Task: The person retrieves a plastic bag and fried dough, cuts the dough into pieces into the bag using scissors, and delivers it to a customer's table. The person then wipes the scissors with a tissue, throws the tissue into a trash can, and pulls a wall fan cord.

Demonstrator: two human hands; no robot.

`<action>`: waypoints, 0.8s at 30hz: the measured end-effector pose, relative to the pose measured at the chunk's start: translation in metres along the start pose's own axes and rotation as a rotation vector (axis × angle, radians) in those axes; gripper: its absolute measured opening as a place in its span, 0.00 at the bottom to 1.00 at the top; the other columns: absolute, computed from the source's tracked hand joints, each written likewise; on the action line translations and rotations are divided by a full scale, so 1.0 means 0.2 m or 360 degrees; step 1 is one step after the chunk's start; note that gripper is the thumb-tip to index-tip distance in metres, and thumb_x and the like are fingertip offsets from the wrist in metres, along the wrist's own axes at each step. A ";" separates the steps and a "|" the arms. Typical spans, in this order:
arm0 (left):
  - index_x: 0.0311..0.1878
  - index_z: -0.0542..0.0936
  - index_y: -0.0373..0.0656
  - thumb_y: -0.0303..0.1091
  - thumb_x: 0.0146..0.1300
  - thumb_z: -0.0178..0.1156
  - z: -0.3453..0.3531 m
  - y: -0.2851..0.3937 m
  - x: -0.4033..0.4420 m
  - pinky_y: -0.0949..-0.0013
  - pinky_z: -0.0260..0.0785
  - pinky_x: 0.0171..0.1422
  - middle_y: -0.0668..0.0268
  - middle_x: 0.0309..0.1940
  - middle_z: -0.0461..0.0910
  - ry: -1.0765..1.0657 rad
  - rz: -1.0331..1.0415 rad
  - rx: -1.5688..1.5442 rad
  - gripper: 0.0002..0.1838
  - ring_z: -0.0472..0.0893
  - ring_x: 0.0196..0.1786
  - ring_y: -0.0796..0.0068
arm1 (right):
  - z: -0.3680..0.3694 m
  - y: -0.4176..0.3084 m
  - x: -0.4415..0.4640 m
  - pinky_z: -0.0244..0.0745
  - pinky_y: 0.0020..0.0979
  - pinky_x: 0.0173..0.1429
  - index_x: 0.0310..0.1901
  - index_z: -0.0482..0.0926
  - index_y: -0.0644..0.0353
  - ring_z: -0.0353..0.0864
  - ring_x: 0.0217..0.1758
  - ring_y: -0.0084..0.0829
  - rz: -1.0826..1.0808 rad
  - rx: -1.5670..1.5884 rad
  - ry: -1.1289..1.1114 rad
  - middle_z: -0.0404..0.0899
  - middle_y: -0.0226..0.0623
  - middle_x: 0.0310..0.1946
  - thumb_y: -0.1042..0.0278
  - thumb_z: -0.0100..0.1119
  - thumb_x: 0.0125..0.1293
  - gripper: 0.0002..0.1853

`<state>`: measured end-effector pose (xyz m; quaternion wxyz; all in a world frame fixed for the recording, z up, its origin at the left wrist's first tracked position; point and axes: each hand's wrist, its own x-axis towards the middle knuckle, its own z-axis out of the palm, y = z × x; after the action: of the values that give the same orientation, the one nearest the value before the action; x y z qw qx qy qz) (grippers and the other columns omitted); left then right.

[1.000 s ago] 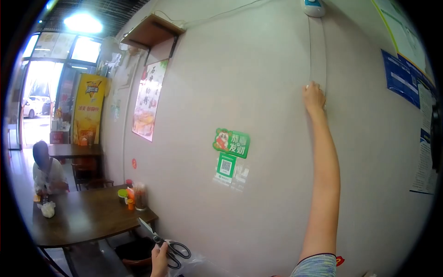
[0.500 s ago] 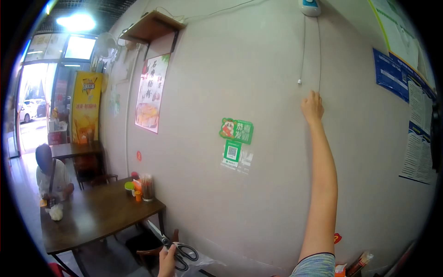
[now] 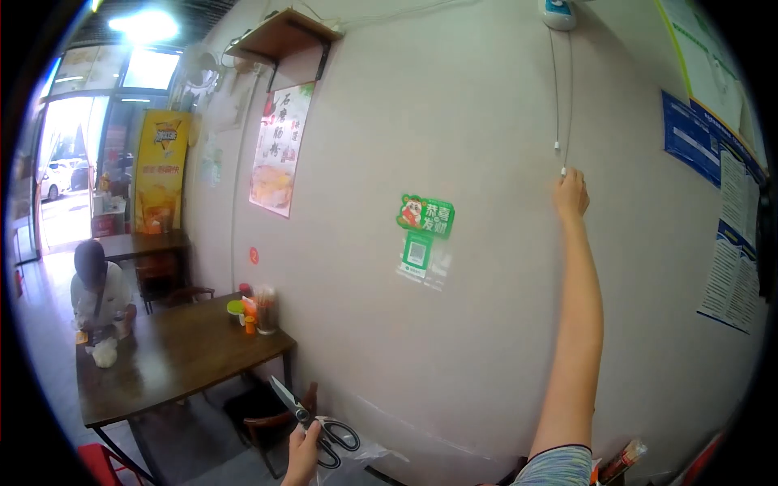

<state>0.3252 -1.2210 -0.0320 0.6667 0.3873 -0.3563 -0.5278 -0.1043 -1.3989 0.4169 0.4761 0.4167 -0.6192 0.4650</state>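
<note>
At lower centre my left hand [image 3: 303, 455] is wrapped around a pair of scissors [image 3: 301, 415] with black handles, its blades pointing up and left. My right hand [image 3: 572, 194] is raised against the wall, fingers pinched at the lower end of a pull cord [image 3: 569, 105]. The cord's small white end piece shows just above the fingertips. Beside it hangs a second cord [image 3: 555, 97] with its own white end piece, free of the hand. Both cords come down from a white and blue device [image 3: 557, 14] high on the wall.
A person [image 3: 101, 292] sits at a dark wooden table [image 3: 174, 356] bearing a straw container [image 3: 266, 312] and a white bag [image 3: 104, 353]. Chairs stand near it. A wall shelf [image 3: 284, 39] juts out above. Posters and a green sticker [image 3: 425, 216] are on the wall.
The view has shifted slightly. My right hand is a little lower relative to the device, and a white cord end now shows above its fingers. My left hand still holds the scissors.
</note>
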 end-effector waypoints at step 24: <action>0.42 0.75 0.36 0.32 0.64 0.50 0.32 -0.25 0.23 0.78 0.62 0.40 0.72 0.31 0.75 0.0110 0.0177 -0.0059 0.09 0.71 0.33 0.83 | 0.34 0.06 0.31 0.74 0.42 0.44 0.44 0.69 0.59 0.70 0.51 0.41 0.0046 -0.0153 0.0307 0.68 0.42 0.45 0.55 0.50 0.62 0.16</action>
<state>0.2565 -1.2819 -0.0452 0.7139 0.3725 -0.3443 -0.4828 -0.1412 -1.4673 0.4676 0.5462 0.3375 -0.5981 0.4796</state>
